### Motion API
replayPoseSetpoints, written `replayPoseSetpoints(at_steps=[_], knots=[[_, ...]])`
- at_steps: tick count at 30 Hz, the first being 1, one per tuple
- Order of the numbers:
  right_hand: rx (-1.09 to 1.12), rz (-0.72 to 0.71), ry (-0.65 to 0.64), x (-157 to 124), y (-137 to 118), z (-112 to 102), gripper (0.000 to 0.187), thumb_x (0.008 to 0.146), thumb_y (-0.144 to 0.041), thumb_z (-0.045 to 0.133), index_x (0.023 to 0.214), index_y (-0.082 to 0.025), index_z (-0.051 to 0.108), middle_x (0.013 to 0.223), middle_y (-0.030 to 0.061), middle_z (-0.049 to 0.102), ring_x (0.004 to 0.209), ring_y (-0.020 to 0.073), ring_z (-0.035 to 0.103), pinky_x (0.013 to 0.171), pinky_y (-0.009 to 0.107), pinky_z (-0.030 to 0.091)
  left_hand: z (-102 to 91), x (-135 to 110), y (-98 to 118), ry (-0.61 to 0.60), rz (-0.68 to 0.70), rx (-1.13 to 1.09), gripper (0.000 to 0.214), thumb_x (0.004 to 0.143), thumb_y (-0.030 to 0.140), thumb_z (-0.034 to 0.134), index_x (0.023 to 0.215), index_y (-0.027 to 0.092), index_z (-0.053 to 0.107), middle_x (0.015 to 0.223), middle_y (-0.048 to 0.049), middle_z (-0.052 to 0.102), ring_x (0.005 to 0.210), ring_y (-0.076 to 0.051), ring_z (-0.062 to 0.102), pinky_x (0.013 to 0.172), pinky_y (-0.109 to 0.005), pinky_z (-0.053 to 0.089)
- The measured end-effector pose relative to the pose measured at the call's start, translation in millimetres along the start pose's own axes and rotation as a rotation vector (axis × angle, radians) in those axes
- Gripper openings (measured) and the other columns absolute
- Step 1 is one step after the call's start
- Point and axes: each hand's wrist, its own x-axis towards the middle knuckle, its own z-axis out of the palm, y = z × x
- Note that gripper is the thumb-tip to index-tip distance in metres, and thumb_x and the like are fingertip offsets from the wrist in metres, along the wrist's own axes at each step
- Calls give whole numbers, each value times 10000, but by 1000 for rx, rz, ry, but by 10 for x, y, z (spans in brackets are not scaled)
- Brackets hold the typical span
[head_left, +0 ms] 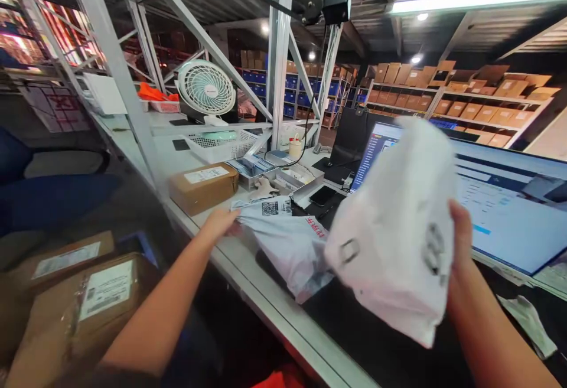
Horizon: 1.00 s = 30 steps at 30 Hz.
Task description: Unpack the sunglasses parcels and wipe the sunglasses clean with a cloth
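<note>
My right hand [461, 237] is closed on the right side of a bulky white plastic mailing bag [394, 228] with black markings, holding it up in front of the monitor. Most of that hand's fingers are hidden behind the bag. At the desk's near edge my left hand [224, 222], slightly blurred, grips the left corner of a second plastic mailing bag [283, 246], pale grey with a QR code and red lettering. This second bag slants over the desk, its right end close to the raised bag. A taped cardboard box [204, 187] with a white label sits just beyond my left hand.
A wide monitor [500, 199] stands on the right. Behind the bags lie a phone [323, 195], trays of small items [287, 178] and a white basket [221, 146]. A fan [206, 88] stands farther back. Metal posts [278, 51] rise along the desk. Labelled cartons [106, 293] are stacked lower left.
</note>
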Motion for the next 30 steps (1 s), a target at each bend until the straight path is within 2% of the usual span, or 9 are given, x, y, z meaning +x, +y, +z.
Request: replayPoseSetpoints(at_steps=[4,6,9,12,14,17,22,26,30], knots=[[75,105,-421,170,-314,565,737,832,-572,530,1391,-93,482,1125,158,717,958,322,700,855,472,558,-90,-152,167,64,123,57,354,564,405,829,751,182,627,883,-162,695,1026,-397,629,762,-381,495],[-190,-129,-418,252,-559,777,886,718,-554,702,1458,-164,408,1286,140,639,1081,335,646,922,494,527,-93,-315,209,46,211,34,452,602,464,817,922,192,648,1118,-162,673,1142,-380,580,883,-404,478],[-706,-417,-302,189,-774,1154,1093,611,-527,814,1522,-187,315,1316,181,573,1142,402,575,933,570,496,27,-516,191,-134,289,-62,591,676,626,735,1070,193,653,1149,-140,682,1027,-312,647,931,-401,481],[-1052,-604,-307,-126,-553,1664,1057,690,-393,801,1554,-135,250,1261,261,570,1119,444,555,884,611,494,237,-589,70,-295,271,-186,827,745,812,521,1222,140,588,1091,-181,704,886,-289,700,861,-411,526],[-1131,-761,-382,-418,-202,1976,828,850,-271,661,1559,-182,243,1349,259,546,1180,425,541,935,643,461,350,-595,-43,-316,245,-233,918,760,850,445,1316,124,514,1190,-224,669,941,-307,702,851,-422,536],[-1087,-843,-510,-847,314,2206,571,985,-195,410,1541,-243,287,1402,197,564,1236,375,549,945,634,475,397,-626,-194,-332,241,-234,913,711,778,620,1358,146,498,1378,-235,566,1180,-350,616,972,-445,493],[-981,-936,-651,-1121,430,1886,538,989,-369,490,1455,-104,456,1466,233,511,1315,382,516,1022,546,478,285,-797,-289,-464,360,-127,911,613,490,859,1406,190,524,1526,-181,447,1384,-367,448,1151,-486,351],[-1030,-867,-743,-833,151,1399,313,955,-364,575,1118,-130,704,1094,156,724,1174,348,599,1160,633,300,270,-902,-340,-430,477,91,946,555,410,906,1414,235,550,1584,-155,372,1474,-376,312,1223,-533,203],[-1183,-837,-724,-500,10,936,244,972,-301,548,864,-187,735,819,87,715,936,277,629,1202,595,241,326,-906,-447,-385,456,83,626,657,394,843,1252,271,690,1479,-106,531,1414,-336,431,1207,-491,273]])
